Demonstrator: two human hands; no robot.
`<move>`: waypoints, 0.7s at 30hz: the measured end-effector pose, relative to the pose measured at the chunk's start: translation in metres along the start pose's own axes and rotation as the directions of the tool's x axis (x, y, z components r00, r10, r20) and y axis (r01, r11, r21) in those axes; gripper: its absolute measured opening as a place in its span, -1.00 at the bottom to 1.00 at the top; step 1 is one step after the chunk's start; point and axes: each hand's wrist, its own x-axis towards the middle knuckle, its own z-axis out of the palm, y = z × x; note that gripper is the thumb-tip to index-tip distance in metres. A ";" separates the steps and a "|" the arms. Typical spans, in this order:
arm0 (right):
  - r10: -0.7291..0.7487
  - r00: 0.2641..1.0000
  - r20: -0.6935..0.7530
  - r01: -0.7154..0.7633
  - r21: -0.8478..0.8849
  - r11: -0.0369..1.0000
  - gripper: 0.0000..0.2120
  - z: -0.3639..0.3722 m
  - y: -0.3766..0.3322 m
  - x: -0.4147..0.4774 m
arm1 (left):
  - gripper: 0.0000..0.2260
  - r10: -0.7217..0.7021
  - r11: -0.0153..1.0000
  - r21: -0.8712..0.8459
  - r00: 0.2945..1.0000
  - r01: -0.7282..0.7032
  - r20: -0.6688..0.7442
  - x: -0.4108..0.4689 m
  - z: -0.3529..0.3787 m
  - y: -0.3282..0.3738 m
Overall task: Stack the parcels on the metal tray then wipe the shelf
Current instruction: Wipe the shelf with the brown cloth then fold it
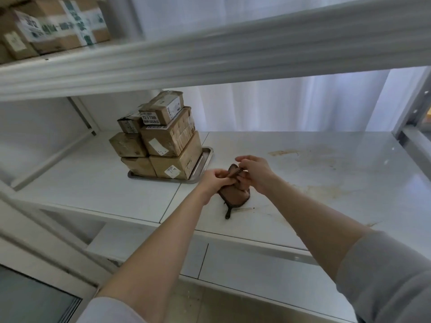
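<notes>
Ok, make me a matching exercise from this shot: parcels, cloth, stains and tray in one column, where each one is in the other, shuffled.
1 parcels
2 cloth
3 stains
4 metal tray

A held by left hand and right hand
B on the shelf surface, right of both hands
C under the stack, left of both hands
D stacked on the metal tray

Pairs: 1-D, 2-A, 3-B, 4-C

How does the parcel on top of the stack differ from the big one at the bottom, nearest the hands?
The top parcel is small; the bottom parcel is far larger. The top parcel rests on other boxes, the bottom parcel directly on the metal tray. The top parcel's label shows bold digits; the bottom parcel's is a small white sticker. Both are brown cardboard.
</notes>
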 end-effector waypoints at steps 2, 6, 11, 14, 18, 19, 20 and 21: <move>-0.012 0.999 -0.030 0.012 0.007 1.000 -0.81 0.005 0.000 0.000 | -0.76 0.033 0.999 0.000 0.997 -0.033 -0.069 -0.003 0.001 0.001; -0.091 0.995 0.049 0.102 -0.288 0.952 -0.61 0.005 0.007 -0.004 | -0.80 0.086 0.996 0.021 0.983 -0.084 -0.164 -0.006 -0.004 0.009; -0.082 0.991 0.110 0.122 -0.432 0.893 -0.71 0.014 0.008 -0.011 | -0.70 0.069 0.996 0.067 0.996 -0.065 -0.061 -0.017 -0.015 0.019; -0.130 0.990 -0.048 0.107 -0.327 0.939 -0.84 0.016 0.006 -0.008 | -0.69 0.017 0.985 0.170 1.000 -0.015 -0.009 -0.019 -0.031 0.008; -0.267 0.952 -0.152 0.203 -0.340 0.918 -0.79 0.008 0.000 -0.007 | -0.83 0.198 0.932 0.342 0.960 -0.121 -0.200 -0.025 -0.045 0.005; -0.302 0.941 -0.155 0.224 -0.383 0.896 -0.75 0.007 0.000 -0.011 | -0.84 0.246 0.914 0.377 0.945 -0.151 -0.218 -0.026 -0.046 0.008; -0.325 0.934 -0.149 0.236 -0.425 0.874 -0.70 0.006 0.002 -0.013 | -0.85 0.269 0.897 0.405 0.945 -0.175 -0.188 -0.028 -0.047 0.010; -0.336 0.933 -0.130 0.232 -0.497 0.836 -0.66 0.003 0.006 -0.015 | -0.83 0.252 0.888 0.423 0.961 -0.182 -0.117 -0.030 -0.047 0.011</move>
